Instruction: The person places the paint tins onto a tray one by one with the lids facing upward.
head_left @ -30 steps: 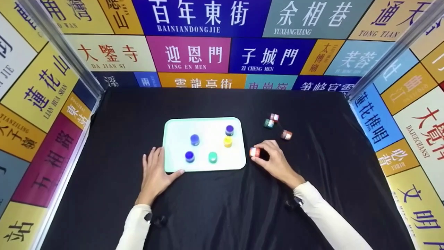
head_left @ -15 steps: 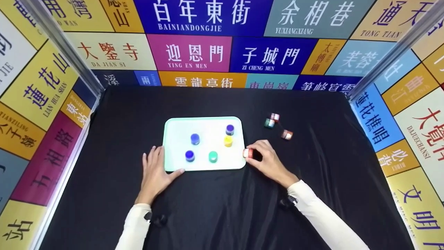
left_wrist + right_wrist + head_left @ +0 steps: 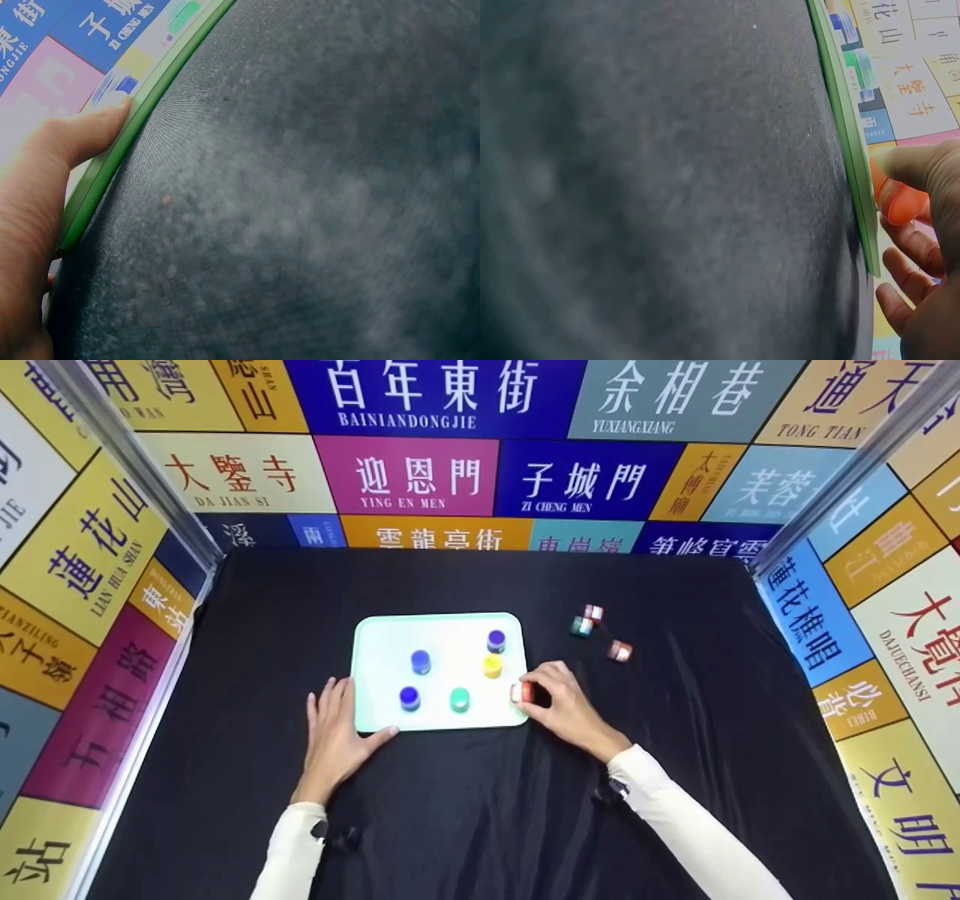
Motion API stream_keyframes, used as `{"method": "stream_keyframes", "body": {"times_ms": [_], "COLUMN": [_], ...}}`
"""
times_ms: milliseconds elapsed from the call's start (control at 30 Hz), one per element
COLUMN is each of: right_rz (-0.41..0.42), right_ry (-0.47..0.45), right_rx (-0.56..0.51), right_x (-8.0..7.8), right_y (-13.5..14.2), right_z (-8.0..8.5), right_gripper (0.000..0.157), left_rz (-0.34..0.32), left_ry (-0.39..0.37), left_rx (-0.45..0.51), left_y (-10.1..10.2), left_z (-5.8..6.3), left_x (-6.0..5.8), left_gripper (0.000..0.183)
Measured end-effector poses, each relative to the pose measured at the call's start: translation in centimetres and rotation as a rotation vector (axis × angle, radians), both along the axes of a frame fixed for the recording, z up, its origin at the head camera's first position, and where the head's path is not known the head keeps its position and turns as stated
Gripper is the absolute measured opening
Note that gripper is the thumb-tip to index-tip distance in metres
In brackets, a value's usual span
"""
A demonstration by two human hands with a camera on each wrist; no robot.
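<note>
Orange jar [image 3: 520,693], likely light and rigid, best side-held, is pinched by right hand [image 3: 568,708] at right edge of tray [image 3: 382,641], left hand [image 3: 334,737] spread at its left.

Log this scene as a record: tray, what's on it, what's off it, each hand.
Tray: pale, green-edged, on a black cloth
On tray: yellow jar, green jar, three blue-to-purple jars
Off tray, right side: dark green jar, pinkish-red jar, brownish-orange jar
Left hand: by the tray's near left corner, thumb on its near edge
Right hand: pinches red-orange jar at the tray's right edge
Unclear: whether that jar touches the tray
</note>
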State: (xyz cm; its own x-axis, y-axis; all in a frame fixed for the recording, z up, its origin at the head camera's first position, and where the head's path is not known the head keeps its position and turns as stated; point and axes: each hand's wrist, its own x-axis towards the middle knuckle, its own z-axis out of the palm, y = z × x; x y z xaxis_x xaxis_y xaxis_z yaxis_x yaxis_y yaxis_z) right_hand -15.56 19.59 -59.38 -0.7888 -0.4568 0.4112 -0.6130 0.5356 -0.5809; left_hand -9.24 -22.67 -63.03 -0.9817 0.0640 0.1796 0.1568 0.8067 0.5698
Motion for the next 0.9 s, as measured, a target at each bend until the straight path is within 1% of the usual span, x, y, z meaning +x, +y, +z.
{"method": "stream_keyframes", "body": {"times_ms": [300,600,833,900], "right_rz": [0.003,0.019,0.026,0.029], "right_ry": [-0.007,-0.034,-0.021,-0.020], "right_rx": [0.004,0.035,0.036,0.041], "right_x": [0.0,-0.2,-0.3,-0.3], "right_y": [-0.8,-1.3,-1.6,-1.6], "right_z": [-0.1,0.1,0.1,0.1], "right_gripper": [0.040,0.042,0.043,0.043], "left_rz": [0.005,0.000,0.001,0.000], "left_ry": [0.005,-0.017,0.011,0.007], "left_rx": [-0.002,-0.009,-0.007,-0.009], "left_y": [0.0,0.0,0.0,0.0], "left_z": [0.0,0.1,0.0,-0.1], "left_x": [0.0,0.1,-0.1,-0.1], "left_gripper": [0.121,0.123,0.121,0.121]}}
